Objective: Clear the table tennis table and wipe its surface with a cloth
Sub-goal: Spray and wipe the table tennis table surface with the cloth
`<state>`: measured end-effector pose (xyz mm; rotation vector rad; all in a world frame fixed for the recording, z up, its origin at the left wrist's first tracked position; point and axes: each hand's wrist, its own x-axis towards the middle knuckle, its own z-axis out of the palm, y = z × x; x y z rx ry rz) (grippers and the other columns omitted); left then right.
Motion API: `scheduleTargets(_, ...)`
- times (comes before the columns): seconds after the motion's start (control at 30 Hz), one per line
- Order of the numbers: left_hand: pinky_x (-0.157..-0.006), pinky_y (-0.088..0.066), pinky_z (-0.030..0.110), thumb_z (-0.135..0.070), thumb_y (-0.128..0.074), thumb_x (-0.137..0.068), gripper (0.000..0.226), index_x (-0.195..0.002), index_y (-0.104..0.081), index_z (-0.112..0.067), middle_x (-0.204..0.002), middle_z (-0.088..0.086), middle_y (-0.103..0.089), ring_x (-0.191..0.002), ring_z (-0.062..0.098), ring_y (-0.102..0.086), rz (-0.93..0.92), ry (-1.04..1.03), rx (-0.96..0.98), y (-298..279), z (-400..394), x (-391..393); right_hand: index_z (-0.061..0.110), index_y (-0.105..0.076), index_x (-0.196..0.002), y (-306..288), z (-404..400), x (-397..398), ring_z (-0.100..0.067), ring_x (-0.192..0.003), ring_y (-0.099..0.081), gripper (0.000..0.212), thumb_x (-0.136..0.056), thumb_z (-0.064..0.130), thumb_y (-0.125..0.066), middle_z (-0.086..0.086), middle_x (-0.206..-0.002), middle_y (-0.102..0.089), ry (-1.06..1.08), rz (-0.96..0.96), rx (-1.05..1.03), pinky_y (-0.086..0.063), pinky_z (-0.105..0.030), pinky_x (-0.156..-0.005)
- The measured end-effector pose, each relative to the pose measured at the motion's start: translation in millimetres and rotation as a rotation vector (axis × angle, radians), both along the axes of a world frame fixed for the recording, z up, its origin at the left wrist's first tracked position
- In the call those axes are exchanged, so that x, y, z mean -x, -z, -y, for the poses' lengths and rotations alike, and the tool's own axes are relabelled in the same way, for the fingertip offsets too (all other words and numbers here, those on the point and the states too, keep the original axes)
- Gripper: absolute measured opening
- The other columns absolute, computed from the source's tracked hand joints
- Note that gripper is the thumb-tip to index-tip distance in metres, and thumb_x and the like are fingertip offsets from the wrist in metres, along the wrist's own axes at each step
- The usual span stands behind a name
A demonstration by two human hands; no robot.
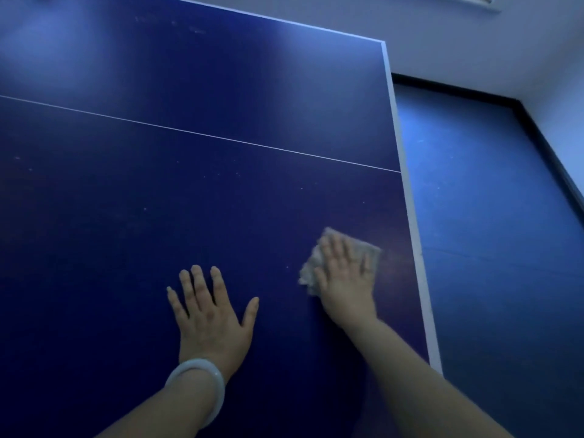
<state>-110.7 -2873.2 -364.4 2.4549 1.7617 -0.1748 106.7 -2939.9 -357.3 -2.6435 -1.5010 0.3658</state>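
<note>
Now wiping: my right hand (346,276) presses flat, fingers straight, on the grey cloth (339,259) near the bench (221,153) right edge, likely working outward, while my left hand (210,306) lies splayed, holding nothing, bracing my lean

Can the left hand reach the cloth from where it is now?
Probably yes. The left hand lies flat on the table beside the cloth, with bare surface between them; only the right hand covers the cloth.

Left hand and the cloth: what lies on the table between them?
Only bare blue table with faint pale specks separates the left hand from the cloth under the right hand, in the head view.
</note>
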Motion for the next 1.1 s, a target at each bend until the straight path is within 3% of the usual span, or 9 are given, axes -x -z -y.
scheduleTargets(0.1,-0.118,0.006,0.056,-0.073,0.001,-0.082,0.098,-0.155,-0.007,-0.008,-0.161,0.022,-0.001,-0.148,0.036,0.009,-0.007,-0.007,-0.017,-1,1,0,0.033,0.003,-0.155,-3,43,28,-0.007,-0.149,0.015,0.057,-0.103,0.050,-0.011,0.013,-0.163,0.011,-0.267,0.000,-0.046,0.012,-0.045,-0.119)
scheduleTargets(0.3,-0.119,0.001,0.056,-0.071,-0.012,-0.085,0.095,-0.153,-0.019,-0.005,-0.158,0.024,-0.014,-0.148,0.038,-0.002,0.001,0.005,-0.042,1,1,-1,0.025,-0.017,-0.156,-4,136,-19,-0.014,-0.151,-0.011,0.056,-0.104,0.045,-0.016,0.007,-0.164,-0.011,-0.204,0.068,-0.041,-0.013,-0.054,-0.117)
scheduleTargets(0.43,-0.119,-0.001,0.057,-0.072,-0.011,-0.087,0.094,-0.153,-0.020,-0.005,-0.158,0.024,-0.015,-0.148,0.038,-0.003,-0.007,0.000,-0.035,0,1,-1,0.029,-0.004,-0.154,-6,84,-78,-0.008,-0.150,0.003,0.058,-0.100,0.049,-0.005,0.011,-0.163,-0.004,-0.096,0.094,-0.022,0.000,-0.049,-0.121)
scheduleTargets(0.57,-0.119,0.005,0.055,-0.073,0.010,-0.081,0.101,-0.155,-0.010,-0.008,-0.161,0.022,-0.007,-0.149,0.036,0.005,-0.020,-0.006,-0.021,-2,1,-1,0.031,0.006,-0.155,-3,2,-96,-0.009,-0.148,0.016,0.058,-0.103,0.045,-0.016,0.009,-0.163,0.013,0.168,0.014,0.007,0.014,-0.047,-0.119)
scheduleTargets(0.67,-0.119,0.008,0.055,-0.074,0.021,-0.077,0.104,-0.155,-0.003,-0.010,-0.162,0.020,0.001,-0.149,0.034,0.013,0.001,-0.016,-0.018,0,0,-1,0.034,0.008,-0.154,0,-23,-45,-0.007,-0.146,0.022,0.059,-0.101,0.052,-0.011,0.015,-0.159,0.019,-0.145,-0.027,-0.032,0.023,-0.041,-0.116)
scheduleTargets(0.77,-0.118,0.009,0.055,-0.074,0.025,-0.074,0.106,-0.155,0.000,-0.010,-0.162,0.019,0.003,-0.148,0.034,0.015,0.027,-0.025,-0.017,0,-1,-2,0.040,0.008,-0.152,3,-8,-37,-0.001,-0.145,0.021,0.058,-0.098,0.056,-0.006,0.020,-0.159,0.016,-0.438,-0.022,-0.044,0.022,-0.038,-0.117)
scheduleTargets(0.9,-0.119,0.005,0.056,-0.074,0.021,-0.078,0.104,-0.155,-0.005,-0.009,-0.161,0.021,-0.001,-0.149,0.035,0.011,0.019,-0.023,-0.005,-1,0,-2,0.035,0.000,-0.155,3,-22,-116,-0.005,-0.149,0.012,0.055,-0.103,0.046,-0.018,0.015,-0.162,0.008,-0.055,-0.004,-0.037,0.014,-0.043,-0.119)
scheduleTargets(1.0,-0.118,-0.010,0.060,-0.072,0.006,-0.086,0.099,-0.151,-0.027,-0.005,-0.157,0.024,-0.020,-0.148,0.038,-0.009,0.021,-0.023,0.028,-4,0,-2,0.029,-0.004,-0.156,-5,-59,-157,-0.014,-0.151,0.005,0.057,-0.104,0.040,-0.023,0.007,-0.164,0.004,0.290,-0.054,-0.007,0.008,-0.049,-0.120)
scheduleTargets(1.1,-0.116,-0.018,0.061,-0.071,0.003,-0.089,0.098,-0.148,-0.034,-0.002,-0.154,0.026,-0.027,-0.146,0.040,-0.017,0.018,-0.008,0.034,-6,0,-2,0.025,0.000,-0.157,-6,-114,-147,-0.020,-0.151,0.006,0.060,-0.103,0.044,-0.020,0.003,-0.164,0.007,0.387,-0.109,0.016,0.011,-0.051,-0.119)
